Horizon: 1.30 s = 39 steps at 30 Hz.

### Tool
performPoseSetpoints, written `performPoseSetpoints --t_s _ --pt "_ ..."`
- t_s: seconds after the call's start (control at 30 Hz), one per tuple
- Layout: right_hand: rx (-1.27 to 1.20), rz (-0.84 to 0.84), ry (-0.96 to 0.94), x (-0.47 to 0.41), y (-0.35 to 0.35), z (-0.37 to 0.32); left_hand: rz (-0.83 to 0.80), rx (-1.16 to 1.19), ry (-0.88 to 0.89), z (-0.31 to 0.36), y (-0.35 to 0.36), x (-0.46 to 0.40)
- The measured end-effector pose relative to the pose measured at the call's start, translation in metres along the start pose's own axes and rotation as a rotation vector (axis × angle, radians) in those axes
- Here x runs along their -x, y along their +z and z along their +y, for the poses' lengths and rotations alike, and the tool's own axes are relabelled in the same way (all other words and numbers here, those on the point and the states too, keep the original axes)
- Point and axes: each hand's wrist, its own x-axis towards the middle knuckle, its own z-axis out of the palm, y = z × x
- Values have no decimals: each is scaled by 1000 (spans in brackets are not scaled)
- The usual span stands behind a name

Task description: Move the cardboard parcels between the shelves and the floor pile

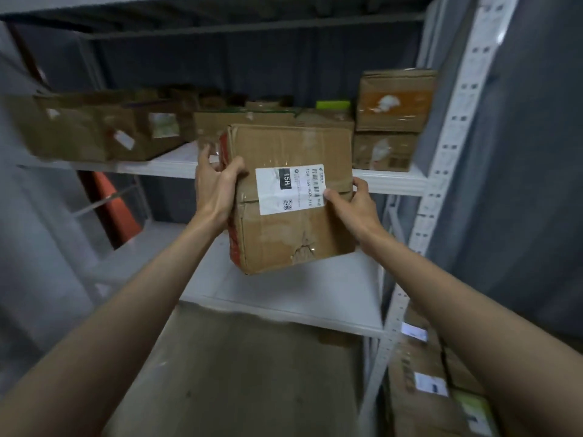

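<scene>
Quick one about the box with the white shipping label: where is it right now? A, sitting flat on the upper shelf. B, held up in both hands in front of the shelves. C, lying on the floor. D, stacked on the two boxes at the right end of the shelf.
B: the labelled box is off the shelf, with the left hand gripping its left edge and the right hand its right side.

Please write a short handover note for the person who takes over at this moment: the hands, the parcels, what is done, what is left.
Left hand grips the left edge of the labelled parcel; right hand grips its right edge. The parcel is held in the air in front of the upper shelf, resting on nothing.
Done: several parcels stand on the upper shelf, two stacked at the right.
Left: set this parcel down. More parcels lie low at the right. The lower shelf is free.
</scene>
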Motion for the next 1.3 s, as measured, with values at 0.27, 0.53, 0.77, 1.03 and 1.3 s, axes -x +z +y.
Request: performPoseSetpoints --t_s 0.27,0.53,0.77,1.03,1.3 --pt "64 262 58 24 -148 41 -277 38 -5 15 144 40" --pt "165 449 156 51 -292 95 -500 110 -43 22 298 98" --pt "226 555 249 79 -392 144 -673 135 -92 14 406 157" --pt "250 686 395 118 -474 189 -824 103 -102 6 508 218" --pt "275 822 495 142 -533 221 -992 85 -115 -2 594 262"
